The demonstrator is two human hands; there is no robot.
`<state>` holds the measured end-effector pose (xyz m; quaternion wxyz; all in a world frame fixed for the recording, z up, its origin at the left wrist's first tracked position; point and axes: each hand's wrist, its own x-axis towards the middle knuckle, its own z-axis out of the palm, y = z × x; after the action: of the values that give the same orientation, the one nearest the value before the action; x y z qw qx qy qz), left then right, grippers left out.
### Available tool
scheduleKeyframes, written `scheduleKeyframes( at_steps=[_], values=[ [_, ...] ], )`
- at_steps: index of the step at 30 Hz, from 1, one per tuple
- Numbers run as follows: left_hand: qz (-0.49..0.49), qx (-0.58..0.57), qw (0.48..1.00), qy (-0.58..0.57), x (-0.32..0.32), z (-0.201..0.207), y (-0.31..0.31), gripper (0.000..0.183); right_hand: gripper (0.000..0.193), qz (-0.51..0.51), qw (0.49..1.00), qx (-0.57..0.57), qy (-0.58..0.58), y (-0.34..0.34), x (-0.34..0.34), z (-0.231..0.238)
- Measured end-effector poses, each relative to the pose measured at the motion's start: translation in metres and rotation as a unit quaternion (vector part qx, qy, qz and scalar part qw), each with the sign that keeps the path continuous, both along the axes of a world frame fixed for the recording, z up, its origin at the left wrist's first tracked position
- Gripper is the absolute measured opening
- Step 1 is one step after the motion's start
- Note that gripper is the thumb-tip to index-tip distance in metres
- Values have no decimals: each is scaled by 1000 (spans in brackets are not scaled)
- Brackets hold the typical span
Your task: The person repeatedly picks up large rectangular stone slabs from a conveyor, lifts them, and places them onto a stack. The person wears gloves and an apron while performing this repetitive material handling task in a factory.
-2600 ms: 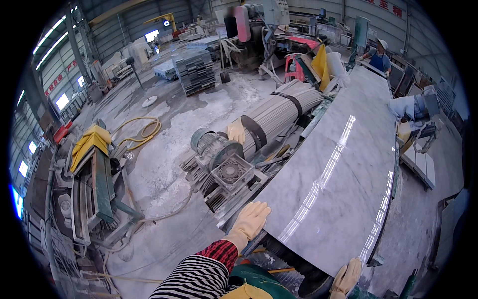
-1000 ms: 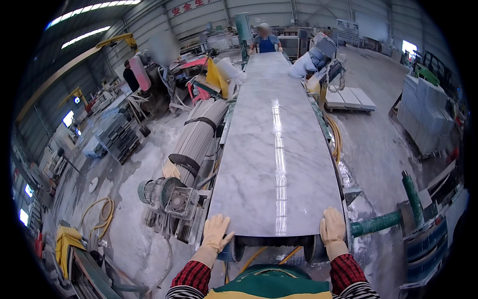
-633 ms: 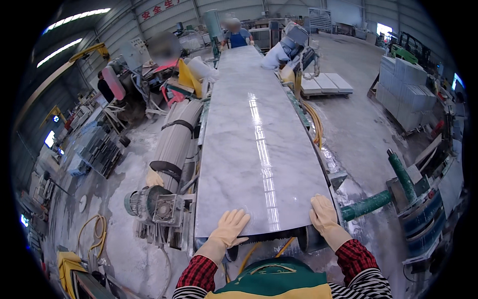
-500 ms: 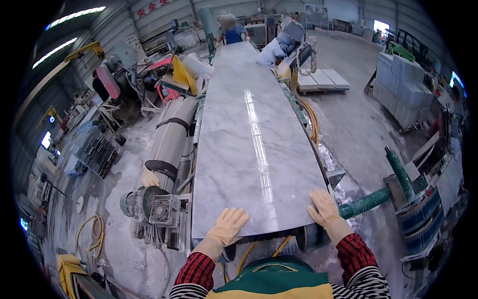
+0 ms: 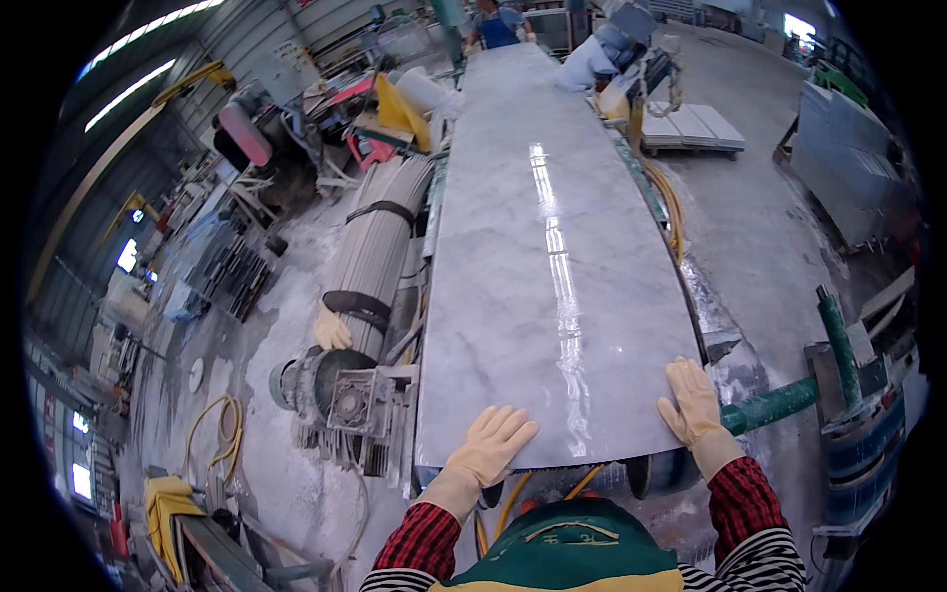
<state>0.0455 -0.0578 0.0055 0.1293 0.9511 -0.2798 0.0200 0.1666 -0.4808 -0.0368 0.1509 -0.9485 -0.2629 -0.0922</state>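
Observation:
A long, polished grey-white marble slab lies flat on a narrow conveyor-like frame and stretches away from me. My left hand, in a cream rubber glove, rests with fingers extended on the slab's near edge, left of its middle. At the near right corner, my right hand wears a matching glove, its fingers spread over the top and side edge. Both palms hang partly over the edge. At the slab's far end stands a person in a blue apron, with gloved hands beside the slab.
Left of the slab are a grey motor, a ribbed roll bound with black straps, and a loose glove. A green cylinder juts in at right. Stacked slabs and a pallet of pale panels stand farther right.
My view has turned, so the scene sits farther right in the picture, and the far person's head is cut off at the top. Both hands stay on the slab's near end.

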Motion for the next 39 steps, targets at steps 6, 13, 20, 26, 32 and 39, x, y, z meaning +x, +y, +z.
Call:
scheduleKeyframes(
  at_steps=[6,13,20,26,32,39],
  values=[
    [13,10,1000,-5,-5,-6,1,92,73,22,999,13,-31,-3,1,-14],
    [12,9,1000,0,-10,-7,2,93,71,22,998,18,-53,-5,-2,-16],
    [15,3,1000,1,-15,0,0,93,70,18,999,16,-44,-7,-4,-22],
    [15,-1,1000,-11,-19,-1,0,92,69,23,998,22,-47,-8,-5,-25],
    [10,-4,1000,-14,-19,0,-2,91,69,14,999,18,-45,-9,-9,-23],
    [10,0,1000,-25,-22,2,-2,90,69,23,998,25,-60,-9,-11,-23]
  ],
)
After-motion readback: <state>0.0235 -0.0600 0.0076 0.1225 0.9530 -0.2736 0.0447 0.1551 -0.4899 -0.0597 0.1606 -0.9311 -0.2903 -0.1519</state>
